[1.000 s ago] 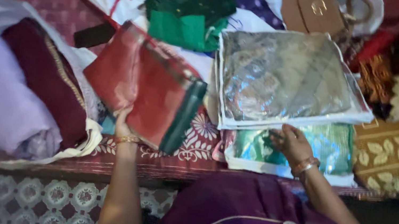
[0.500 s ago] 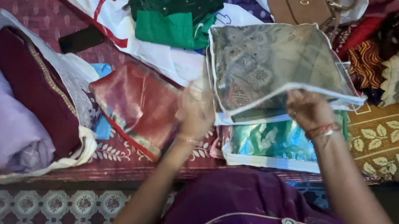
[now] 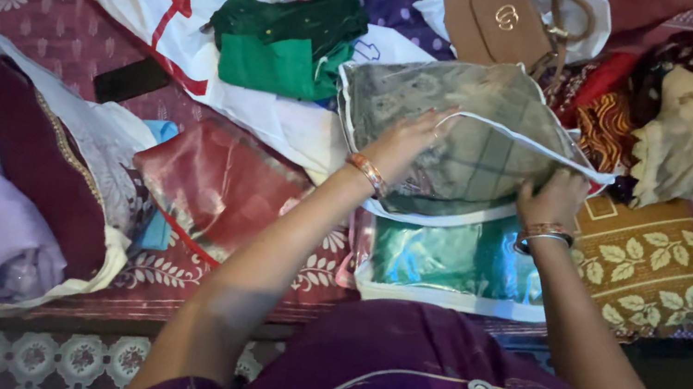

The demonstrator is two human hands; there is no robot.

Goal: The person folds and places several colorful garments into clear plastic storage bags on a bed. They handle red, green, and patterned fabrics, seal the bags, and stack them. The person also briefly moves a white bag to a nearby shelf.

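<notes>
Left hand (image 3: pixel 400 143): fingers spread, palm flat on clear garment pouch (image 3: pixel 468 140). Right hand (image 3: pixel 554 201): curled, gripping the pouch's near right edge. Both forearms extended forward, bangled wrists. Pouch: holds grey-green cloth, overlaps teal packet (image 3: pixel 447 263); red packet (image 3: pixel 221 188) left.

A home, most likely a bedroom: folded clothes lie spread over a bed covered by a maroon floral bedspread (image 3: pixel 65 26). Clear zip garment bags (image 3: pixel 477 141) hold folded fabric, a tan handbag (image 3: pixel 498 18) sits near the far edge, and patterned floor tiles (image 3: pixel 1 352) show below the near edge.
</notes>
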